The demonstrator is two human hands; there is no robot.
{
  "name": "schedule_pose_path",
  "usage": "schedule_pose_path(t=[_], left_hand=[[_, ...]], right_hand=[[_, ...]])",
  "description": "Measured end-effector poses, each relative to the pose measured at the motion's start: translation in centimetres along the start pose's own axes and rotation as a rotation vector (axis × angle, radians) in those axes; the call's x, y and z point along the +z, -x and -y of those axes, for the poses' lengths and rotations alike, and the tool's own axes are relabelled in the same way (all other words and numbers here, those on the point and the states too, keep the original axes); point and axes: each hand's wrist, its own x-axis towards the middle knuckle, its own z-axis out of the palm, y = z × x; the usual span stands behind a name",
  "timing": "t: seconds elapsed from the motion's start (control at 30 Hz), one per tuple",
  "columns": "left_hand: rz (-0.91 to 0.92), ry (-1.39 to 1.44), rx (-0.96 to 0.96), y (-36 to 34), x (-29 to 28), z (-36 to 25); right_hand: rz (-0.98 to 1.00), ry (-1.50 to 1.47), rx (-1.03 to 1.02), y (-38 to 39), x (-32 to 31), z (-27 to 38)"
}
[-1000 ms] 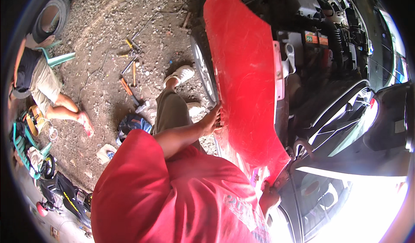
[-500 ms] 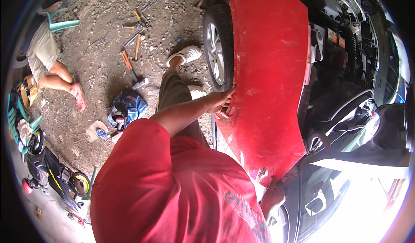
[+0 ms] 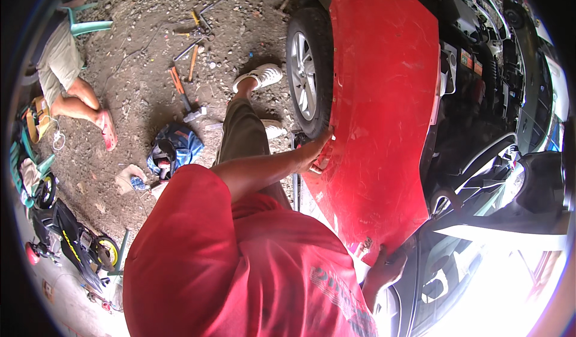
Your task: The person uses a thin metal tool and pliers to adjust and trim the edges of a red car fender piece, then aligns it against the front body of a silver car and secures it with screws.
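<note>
Red fender panel (image 3: 384, 115) held upright against the car (image 3: 498, 97), over the front wheel (image 3: 307, 73).

Left hand (image 3: 318, 151) grips the panel's wheel-arch edge, fingers wrapped round the lip, thumb side toward the tyre. Right hand (image 3: 387, 268) holds the panel's lower near corner, fingers curled shut on the edge from below.

Edges/room:
- panel's far side lies just beside the open engine bay (image 3: 480, 67), narrow dark gap between
- arch edge sits tight to the tyre, almost no clearance there
- lower corner overlaps the windscreen area; bright glare bottom right, detail lost
- open gravel ground (image 3: 150, 55) to the person's left, well apart from the panel

Counts:
- 1 panel, 1 wheel in view
- 2 white shoes (image 3: 259, 76), one near the tyre, one half hidden behind the trouser leg
- several hand tools (image 3: 186, 67) loose on the gravel, exact number cannot tell
- 1 blue bag (image 3: 177, 148) beside the leg
- 1 other person (image 3: 69, 79) seated far left, legs only
- 1 small yellow-and-black bike (image 3: 72, 241) lower left

Versus 0.5 s ago: panel now sits closer and larger in view, wheel more exposed at its left edge. Both grips unchanged in place. Seated person's legs shifted only with the head turn.
</note>
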Motion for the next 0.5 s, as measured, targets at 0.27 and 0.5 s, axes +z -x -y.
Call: schedule_pose_path(t=[0.27, 0.5], left_hand=[[-0.019, -0.073, 0.072, -0.3, -0.4, 1.2], [-0.142, -0.069, 0.049, 0.2, 1.0, 1.8]], right_hand=[[0.062, -0.294, 0.07, -1.3, -1.4, 2.7], [0.06, -0.257, 0.067, -1.8, -1.6, 2.1]])
